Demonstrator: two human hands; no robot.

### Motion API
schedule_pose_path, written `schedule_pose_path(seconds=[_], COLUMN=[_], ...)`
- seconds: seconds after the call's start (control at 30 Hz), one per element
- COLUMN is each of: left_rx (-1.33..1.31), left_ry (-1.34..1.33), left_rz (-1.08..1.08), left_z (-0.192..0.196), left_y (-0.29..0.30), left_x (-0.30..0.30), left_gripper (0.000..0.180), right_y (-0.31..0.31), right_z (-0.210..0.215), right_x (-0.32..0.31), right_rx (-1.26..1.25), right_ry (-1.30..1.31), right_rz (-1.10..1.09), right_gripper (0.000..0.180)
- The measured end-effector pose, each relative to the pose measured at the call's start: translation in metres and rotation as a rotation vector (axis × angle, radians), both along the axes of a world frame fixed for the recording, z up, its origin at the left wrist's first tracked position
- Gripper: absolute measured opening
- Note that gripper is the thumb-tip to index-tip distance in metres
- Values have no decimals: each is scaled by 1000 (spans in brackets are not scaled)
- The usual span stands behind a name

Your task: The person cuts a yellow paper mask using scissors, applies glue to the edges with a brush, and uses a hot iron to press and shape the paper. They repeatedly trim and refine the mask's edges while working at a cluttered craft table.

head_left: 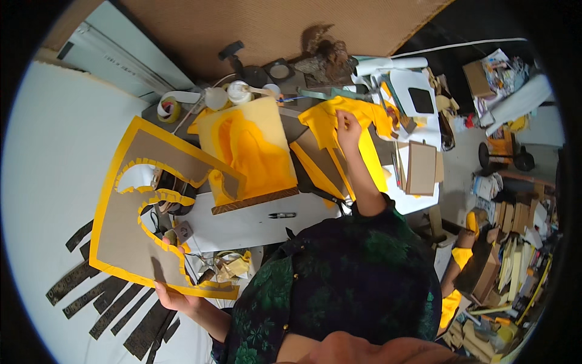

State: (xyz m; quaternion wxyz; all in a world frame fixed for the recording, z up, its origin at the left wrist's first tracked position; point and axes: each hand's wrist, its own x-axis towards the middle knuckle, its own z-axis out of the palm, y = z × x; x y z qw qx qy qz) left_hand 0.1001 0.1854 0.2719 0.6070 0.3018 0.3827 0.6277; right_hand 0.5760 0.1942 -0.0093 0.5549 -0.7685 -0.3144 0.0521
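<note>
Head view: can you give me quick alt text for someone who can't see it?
Seen from above, a person's left hand holds a large cardboard cutout edged in yellow, while the right hand reaches to yellow fabric on a cluttered worktable. A yellow foam block, tape roll and dark strips lie nearby.

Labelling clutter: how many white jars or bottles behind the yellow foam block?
3 as far as I can tell: round bottle at left, open jar in the middle, small one at right behind the stick. Others may be hidden in the clutter.
</note>
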Motion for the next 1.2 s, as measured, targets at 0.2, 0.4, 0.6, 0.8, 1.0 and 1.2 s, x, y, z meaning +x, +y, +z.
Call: schedule_pose_path(seconds=[0.2,0.4,0.6,0.8,1.0,1.2], left_rx=[-79,-16,32,20,31,16], left_ry=[-53,-188,-54,-29,-149,-47], left_rz=[-156,-154,-106,115,48,79], left_z=[-6,13,21,17,4,1], left_y=[18,15,7,-7,-8,-1], left_x=[9,37,37,20,-2,12], left_gripper=[69,64,65,70,66,68], right_y=[-103,-5,149,201,195,188], right_z=[-28,-17,-12,-8,12,16], right_x=[-26,-44,-52,-54,-58,-59], right_rx=[-188,-58,-270,-411,-102,-150], right_ry=[122,81,-161,-102,-226,-197], right_rz=[7,255,373,636,636,546], right_gripper=[13,11,40,37,19,38])
